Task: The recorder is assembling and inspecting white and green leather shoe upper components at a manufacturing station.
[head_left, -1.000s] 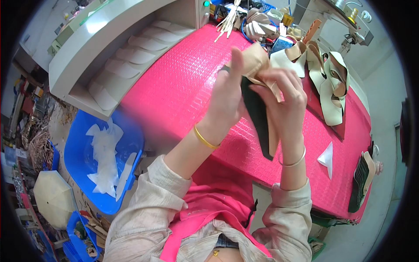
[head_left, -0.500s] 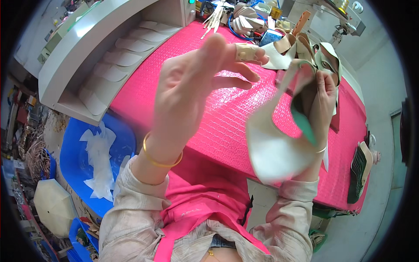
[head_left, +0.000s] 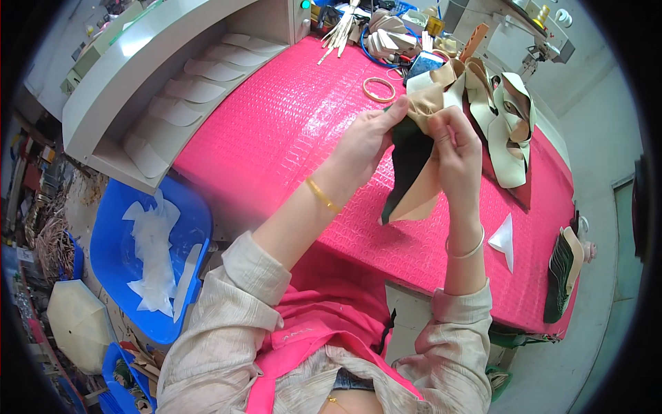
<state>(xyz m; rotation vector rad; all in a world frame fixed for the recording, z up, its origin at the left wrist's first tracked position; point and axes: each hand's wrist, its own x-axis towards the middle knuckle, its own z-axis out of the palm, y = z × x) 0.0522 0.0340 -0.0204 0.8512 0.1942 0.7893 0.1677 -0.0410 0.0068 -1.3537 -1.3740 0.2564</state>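
Observation:
A limp leather shoe-upper piece [head_left: 416, 188], tan on one face and dark green to black on the other, hangs over the table's middle. My left hand [head_left: 365, 141] pinches its upper left edge between thumb and fingers. On the upper right edge, my right hand [head_left: 458, 148] grips it with curled fingers. Between the two hands the tan material is bunched and creased, and its pointed lower end dangles. Just behind my hands lies a heap of similar pale cut pieces [head_left: 507, 131]. A ring of tape [head_left: 379, 90] rests on the table beyond my left hand.
The table has a pink textured cover [head_left: 276, 117]. A grey shelved machine [head_left: 93, 127] with curved white pieces stands left, above a blue bin [head_left: 103, 238] with white scraps. A white scrap [head_left: 505, 239] and stacked dark pieces [head_left: 562, 276] lie right; tools [head_left: 389, 34] sit far back.
My left hand, raised with fingers apart before, has come down and taken hold of the piece. My right hand has shifted left. The piece has turned from its pale face to tan and dark.

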